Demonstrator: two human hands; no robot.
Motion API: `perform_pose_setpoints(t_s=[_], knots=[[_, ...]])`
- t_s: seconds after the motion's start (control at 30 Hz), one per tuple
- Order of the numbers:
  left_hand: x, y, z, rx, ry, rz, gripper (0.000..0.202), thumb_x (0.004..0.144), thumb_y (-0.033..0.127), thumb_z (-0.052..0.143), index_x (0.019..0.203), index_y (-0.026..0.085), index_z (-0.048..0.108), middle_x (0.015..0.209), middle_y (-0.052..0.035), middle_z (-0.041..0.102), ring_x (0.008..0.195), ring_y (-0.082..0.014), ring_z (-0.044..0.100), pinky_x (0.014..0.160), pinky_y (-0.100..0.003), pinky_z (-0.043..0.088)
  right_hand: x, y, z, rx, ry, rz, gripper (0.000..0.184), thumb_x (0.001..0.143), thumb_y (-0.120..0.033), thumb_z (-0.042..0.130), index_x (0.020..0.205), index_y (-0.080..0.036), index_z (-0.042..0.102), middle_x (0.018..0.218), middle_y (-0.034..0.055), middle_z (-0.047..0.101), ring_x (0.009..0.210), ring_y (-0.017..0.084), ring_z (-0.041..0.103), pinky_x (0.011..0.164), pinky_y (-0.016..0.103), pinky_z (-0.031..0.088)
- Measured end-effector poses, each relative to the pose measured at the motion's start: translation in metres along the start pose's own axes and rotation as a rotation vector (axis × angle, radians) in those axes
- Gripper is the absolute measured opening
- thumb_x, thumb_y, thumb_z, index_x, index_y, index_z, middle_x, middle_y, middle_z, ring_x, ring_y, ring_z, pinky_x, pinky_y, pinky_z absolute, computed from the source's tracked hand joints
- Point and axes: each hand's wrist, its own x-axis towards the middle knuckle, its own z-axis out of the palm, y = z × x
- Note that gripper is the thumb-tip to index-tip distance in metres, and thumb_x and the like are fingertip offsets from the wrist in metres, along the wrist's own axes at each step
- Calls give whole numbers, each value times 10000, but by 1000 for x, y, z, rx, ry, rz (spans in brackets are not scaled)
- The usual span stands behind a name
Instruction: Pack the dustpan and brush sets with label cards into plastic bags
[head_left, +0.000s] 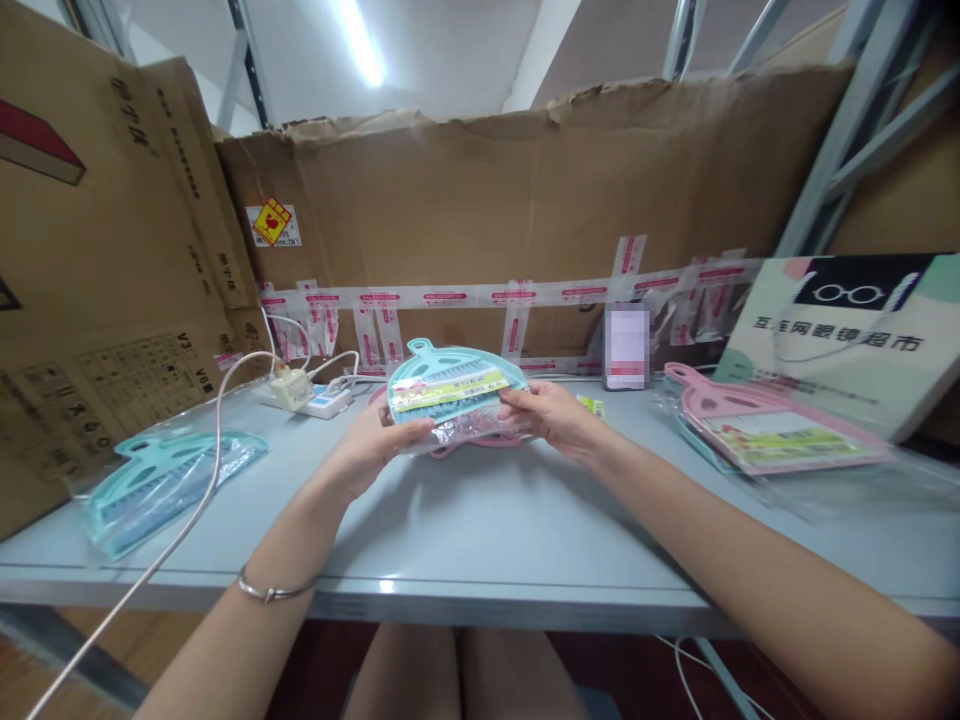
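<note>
Both hands hold up a teal dustpan-and-brush set [450, 385] in a clear plastic bag with a yellow-green label, above the middle of the grey table [480, 520]. My left hand [379, 445] grips its left edge, thumb on top. My right hand [547, 412] grips its right edge, fingers closed on the bag. A pink piece [469, 440] shows under the set, below the crinkled plastic.
Another bagged teal set [161, 480] lies at the table's left. A stack of bagged pink sets [765, 425] lies at the right, by a printed box [847, 335]. A power strip [311, 395] with white cables sits behind. Taped cardboard walls enclose the back and left.
</note>
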Motion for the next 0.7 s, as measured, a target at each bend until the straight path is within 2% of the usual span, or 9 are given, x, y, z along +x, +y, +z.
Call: perform_pose_setpoints(t_s=[0.17, 0.3, 0.37, 0.43, 0.5, 0.57, 0.63, 0.7], knots=[[1, -2, -1, -44, 88, 27, 566, 633, 204, 769, 1155, 113, 570, 1108, -126, 658, 900, -218, 648, 704, -257, 523, 0, 1, -1, -35, -26, -45, 173, 734, -189, 686, 627, -127, 565, 524, 23, 639, 405, 71, 534, 390, 157, 397], [3, -3, -2, -63, 137, 26, 370, 623, 219, 772, 952, 107, 644, 812, -78, 709, 713, -176, 649, 607, -234, 501, 3, 6, -4, -97, -85, -95, 245, 679, -321, 737, 680, -131, 583, 571, 38, 656, 448, 84, 550, 424, 176, 422], [4, -3, -3, -81, 156, 16, 302, 609, 208, 778, 865, 111, 651, 696, -44, 685, 636, -143, 623, 581, -214, 483, 6, 7, -7, -131, -107, -137, 301, 674, -387, 733, 770, -140, 588, 620, 41, 664, 513, 108, 586, 480, 203, 465], [4, -2, -5, -109, 178, -13, 286, 593, 192, 785, 833, 120, 647, 645, -15, 660, 573, -103, 585, 548, -186, 459, 6, 4, -12, -112, -134, -184, 430, 699, -439, 699, 1008, -180, 551, 736, 32, 679, 614, 136, 633, 591, 255, 517], [4, -1, -5, -134, 193, -35, 285, 579, 178, 792, 817, 125, 643, 613, 7, 636, 526, -72, 545, 510, -160, 429, 5, -1, -20, -57, -238, -222, 629, 742, -468, 644, 1272, -277, 362, 914, 23, 672, 745, 156, 661, 745, 332, 527], [3, 0, -6, -142, 186, -49, 262, 576, 174, 795, 778, 122, 637, 586, 17, 616, 495, -55, 515, 491, -151, 416, 2, -7, -30, -47, -428, -235, 769, 762, -431, 626, 1374, -372, 164, 1074, 13, 628, 871, 165, 654, 865, 393, 486], [2, 2, -6, -141, 165, -58, 240, 579, 178, 797, 739, 119, 628, 595, 14, 616, 498, -55, 515, 505, -154, 432, -2, -12, -37, -115, -594, -230, 854, 734, -327, 667, 1390, -401, 125, 1179, 14, 578, 997, 173, 612, 935, 410, 438], [1, 2, -5, -140, 154, -73, 251, 581, 177, 799, 755, 125, 627, 625, 6, 632, 531, -68, 543, 539, -163, 459, -4, -13, -39, -218, -647, -245, 895, 680, -220, 709, 1384, -384, 180, 1234, 25, 540, 1064, 177, 571, 955, 393, 421]])
